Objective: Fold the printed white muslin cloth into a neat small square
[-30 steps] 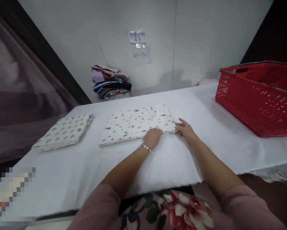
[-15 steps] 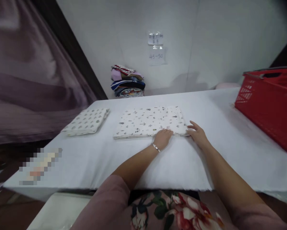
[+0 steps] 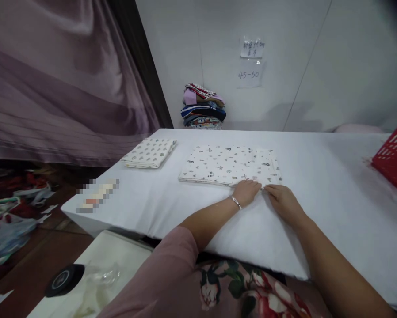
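Observation:
A folded white cloth (image 3: pixel 230 165) with small grey-green and dark prints lies in front of me on the white-covered table. My left hand (image 3: pixel 246 192), with a silver bracelet at its wrist, is closed on the cloth's front edge, fingertips on top and thumb hidden. Close beside it, my right hand (image 3: pixel 283 201) pinches the same edge near the front right corner. To the left lies another folded cloth (image 3: pixel 149 153), cream with rows of grey-green motifs, out of reach of both hands.
A white sheet covers the table (image 3: pixel 324 176). A red plastic basket (image 3: pixel 395 154) stands at the right. Stacked folded fabrics (image 3: pixel 203 108) rise behind the table, below paper signs (image 3: pixel 250 73). A black roll (image 3: pixel 65 280) lies on a white surface (image 3: pixel 95 251) at lower left.
My right hand has moved in against the cloth's front edge, its spread fingers now closed in a pinch. My left hand has shifted slightly right along the edge. The view has turned left.

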Demonstrator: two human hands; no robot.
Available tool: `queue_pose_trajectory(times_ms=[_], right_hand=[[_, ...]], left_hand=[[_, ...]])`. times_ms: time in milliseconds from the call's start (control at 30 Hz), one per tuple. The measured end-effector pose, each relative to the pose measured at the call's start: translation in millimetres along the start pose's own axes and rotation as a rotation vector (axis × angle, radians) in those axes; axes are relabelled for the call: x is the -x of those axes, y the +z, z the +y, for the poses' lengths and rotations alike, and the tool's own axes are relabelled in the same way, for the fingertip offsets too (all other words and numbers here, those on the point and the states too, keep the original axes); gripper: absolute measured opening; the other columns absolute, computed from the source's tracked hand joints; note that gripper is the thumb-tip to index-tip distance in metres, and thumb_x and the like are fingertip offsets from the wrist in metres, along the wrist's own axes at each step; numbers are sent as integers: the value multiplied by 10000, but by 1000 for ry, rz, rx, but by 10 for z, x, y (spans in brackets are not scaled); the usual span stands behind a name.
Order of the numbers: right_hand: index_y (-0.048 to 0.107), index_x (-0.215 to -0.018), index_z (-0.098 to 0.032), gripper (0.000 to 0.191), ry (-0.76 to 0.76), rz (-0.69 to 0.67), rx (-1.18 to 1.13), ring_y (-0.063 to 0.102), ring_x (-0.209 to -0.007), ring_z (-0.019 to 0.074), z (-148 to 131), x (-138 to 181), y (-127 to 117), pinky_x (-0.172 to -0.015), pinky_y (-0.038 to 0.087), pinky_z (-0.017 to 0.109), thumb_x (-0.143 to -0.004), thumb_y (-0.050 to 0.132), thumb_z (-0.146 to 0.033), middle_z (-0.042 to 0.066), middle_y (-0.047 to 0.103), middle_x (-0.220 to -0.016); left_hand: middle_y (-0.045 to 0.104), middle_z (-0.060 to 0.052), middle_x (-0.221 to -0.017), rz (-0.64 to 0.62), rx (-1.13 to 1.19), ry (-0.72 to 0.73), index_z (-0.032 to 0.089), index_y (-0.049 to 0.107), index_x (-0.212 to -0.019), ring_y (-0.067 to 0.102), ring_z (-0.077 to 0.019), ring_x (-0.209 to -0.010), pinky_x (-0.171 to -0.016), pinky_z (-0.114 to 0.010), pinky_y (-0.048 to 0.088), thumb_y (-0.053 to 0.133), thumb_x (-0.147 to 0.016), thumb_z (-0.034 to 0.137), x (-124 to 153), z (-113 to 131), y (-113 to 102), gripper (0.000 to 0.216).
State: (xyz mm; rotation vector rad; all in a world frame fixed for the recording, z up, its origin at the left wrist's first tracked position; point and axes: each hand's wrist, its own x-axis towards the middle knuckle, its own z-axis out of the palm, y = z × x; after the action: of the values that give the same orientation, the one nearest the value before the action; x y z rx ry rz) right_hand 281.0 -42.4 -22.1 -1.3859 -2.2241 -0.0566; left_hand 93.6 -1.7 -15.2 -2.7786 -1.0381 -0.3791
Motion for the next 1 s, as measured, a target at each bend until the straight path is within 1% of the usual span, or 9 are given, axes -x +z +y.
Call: queue_pose_trajectory(times_ms=[100, 233, 400, 567, 767, 867, 1000], right_hand=[[672, -1085, -186, 361, 45, -31, -12, 589, -1015, 236, 22, 14, 15, -915, 450, 404, -838, 408, -190, 75, 651, -1110], [681, -1076, -198, 357, 72, -20, -23, 587, -1027, 245, 25, 30, -11, -916, 450, 409, -831, 421, -205, 73, 651, -1116], [694, -1043, -206, 341, 87, 3, -51, 590, -1014, 257, 9, 32, -17, -916, 449, 434, -827, 431, -226, 72, 660, -1095], [689, -1045, -224, 338, 130, 8, -71, 582, -1032, 251, 28, 41, 3, -923, 442, 429, -816, 441, -229, 55, 657, -1103], [685, -1057, -228, 343, 139, 0, -72, 575, -1046, 245, 45, 48, 12, -931, 438, 424, -814, 442, -215, 49, 651, -1120], [685, -1058, -223, 343, 150, -6, -60, 573, -1049, 239, 43, 51, 16, -937, 436, 416, -823, 436, -207, 43, 649, -1125], [689, -1045, -218, 332, 156, -2, -53, 579, -1039, 234, 40, 48, 26, -935, 442, 417, -836, 430, -215, 44, 654, -1114]], left_hand=[[620, -18, -1109, 4, 5, 9, 183, 499, -1136, 544, -153, -1026, -821, -300, 417, 410, -890, 146, -6, -9, -7, 264], [613, -37, -1113, -12, -16, 37, 160, 508, -1112, 531, -163, -1057, -839, -305, 416, 384, -903, 141, 49, -95, -66, 244], [591, -74, -1161, -56, -63, -10, 143, 484, -1174, 527, -171, -1077, -846, -310, 423, 375, -896, 119, 263, -398, -148, 299], [597, -70, -1168, -28, -79, -68, 166, 495, -1185, 523, -164, -1100, -902, -311, 408, 381, -885, 99, 531, -725, -181, 328], [609, -67, -1163, -12, -89, -129, 172, 533, -1137, 543, -169, -1079, -898, -311, 419, 400, -886, 111, 757, -1003, -225, 290], [599, -59, -1199, -20, -65, -169, 196, 533, -1162, 529, -171, -1116, -919, -318, 414, 387, -886, 110, 826, -1082, -238, 324], [555, -51, -1276, -61, -20, -228, 220, 520, -1218, 475, -177, -1200, -988, -339, 376, 371, -877, 98, 863, -1092, -231, 392]])
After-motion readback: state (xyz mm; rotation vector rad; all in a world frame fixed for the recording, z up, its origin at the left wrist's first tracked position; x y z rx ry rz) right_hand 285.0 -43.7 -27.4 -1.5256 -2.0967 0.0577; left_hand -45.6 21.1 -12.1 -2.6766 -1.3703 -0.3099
